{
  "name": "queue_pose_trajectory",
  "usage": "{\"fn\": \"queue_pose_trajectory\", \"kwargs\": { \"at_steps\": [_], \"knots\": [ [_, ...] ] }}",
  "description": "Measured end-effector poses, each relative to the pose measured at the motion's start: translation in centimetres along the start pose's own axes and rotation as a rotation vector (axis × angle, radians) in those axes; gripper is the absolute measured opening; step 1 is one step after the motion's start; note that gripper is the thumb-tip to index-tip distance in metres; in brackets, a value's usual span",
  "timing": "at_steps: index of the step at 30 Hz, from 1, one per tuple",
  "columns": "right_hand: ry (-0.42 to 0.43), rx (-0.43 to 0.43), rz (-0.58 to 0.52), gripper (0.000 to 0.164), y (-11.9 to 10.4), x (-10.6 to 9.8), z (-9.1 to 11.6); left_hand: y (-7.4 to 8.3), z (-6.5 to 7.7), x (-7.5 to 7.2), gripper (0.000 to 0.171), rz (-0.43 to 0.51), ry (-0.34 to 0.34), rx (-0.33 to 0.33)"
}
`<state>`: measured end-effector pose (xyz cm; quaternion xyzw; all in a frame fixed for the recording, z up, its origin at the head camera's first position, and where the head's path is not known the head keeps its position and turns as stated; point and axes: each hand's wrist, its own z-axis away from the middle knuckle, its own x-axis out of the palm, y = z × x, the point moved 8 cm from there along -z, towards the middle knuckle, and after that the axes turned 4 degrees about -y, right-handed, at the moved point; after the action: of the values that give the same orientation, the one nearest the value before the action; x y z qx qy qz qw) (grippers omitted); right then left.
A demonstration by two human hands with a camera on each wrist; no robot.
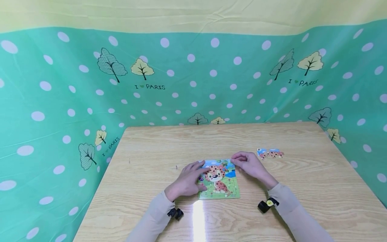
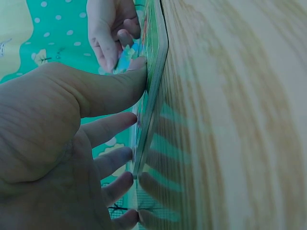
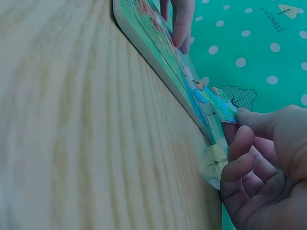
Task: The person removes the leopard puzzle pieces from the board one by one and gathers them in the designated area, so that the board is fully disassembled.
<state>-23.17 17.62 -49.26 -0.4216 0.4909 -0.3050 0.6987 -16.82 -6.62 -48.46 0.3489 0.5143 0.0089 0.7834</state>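
A jigsaw puzzle (image 1: 234,193) with a spotted cartoon leopard cub lies flat on the wooden table. My left hand (image 1: 188,179) rests over its left side with fingers spread; the thumb (image 2: 115,88) touches the board's face. At the top right corner, my right hand (image 1: 249,164) pinches a blue and green puzzle piece (image 3: 223,108) between thumb and finger. That piece is tilted, with one edge raised over the board. Whether it touches the board there, I cannot tell.
More puzzle pieces (image 1: 270,153) with blue sky and spots lie together to the right, beyond my right hand. A green dotted curtain (image 1: 193,90) hangs behind the table (image 1: 145,151). A small dark mark (image 1: 176,167) shows on the wood left of the puzzle.
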Motion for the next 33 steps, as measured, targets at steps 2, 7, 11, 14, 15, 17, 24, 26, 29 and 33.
{"fn": "queue_pose_trajectory", "kwargs": {
  "at_steps": [2, 7, 11, 14, 15, 17, 24, 26, 29, 33],
  "knots": [
    [0.004, 0.001, 0.001, 0.026, 0.0, -0.1, 0.0, -0.1, 0.0, 0.0, 0.074, 0.001, 0.0, -0.002],
    [0.012, 0.007, 0.01, 0.028, 0.1, -0.5, 0.1, -0.1, 0.0, 0.0, 0.074, 0.001, -0.001, -0.004],
    [0.018, 0.012, 0.015, 0.029, 0.2, -0.9, 0.2, -0.1, 0.0, 0.0, 0.074, -0.003, 0.002, -0.001],
    [0.027, 0.021, 0.021, 0.03, 0.4, -1.4, 0.3, -0.1, 0.0, 0.0, 0.074, -0.005, 0.002, 0.001],
    [0.03, 0.024, 0.024, 0.03, 0.5, -1.6, 0.4, -0.1, 0.0, 0.0, 0.074, -0.005, 0.002, 0.001],
    [0.035, 0.032, 0.027, 0.031, 0.7, -2.0, 0.4, -0.1, 0.0, 0.0, 0.074, -0.007, 0.002, 0.002],
    [0.063, 0.03, 0.035, 0.032, 1.2, -3.6, 0.7, 0.0, 0.0, 0.0, 0.074, -0.007, 0.004, 0.003],
    [0.075, 0.028, 0.041, 0.033, 1.4, -4.1, 0.8, 0.0, 0.0, 0.0, 0.074, -0.009, 0.005, 0.004],
    [0.085, 0.029, 0.039, 0.034, 1.6, -4.9, 1.0, 0.0, 0.0, 0.0, 0.074, -0.013, 0.005, 0.004],
    [0.09, 0.034, 0.026, 0.036, 1.9, -5.9, 1.1, 0.0, 0.0, 0.0, 0.073, -0.021, 0.006, 0.002]
  ]
}}
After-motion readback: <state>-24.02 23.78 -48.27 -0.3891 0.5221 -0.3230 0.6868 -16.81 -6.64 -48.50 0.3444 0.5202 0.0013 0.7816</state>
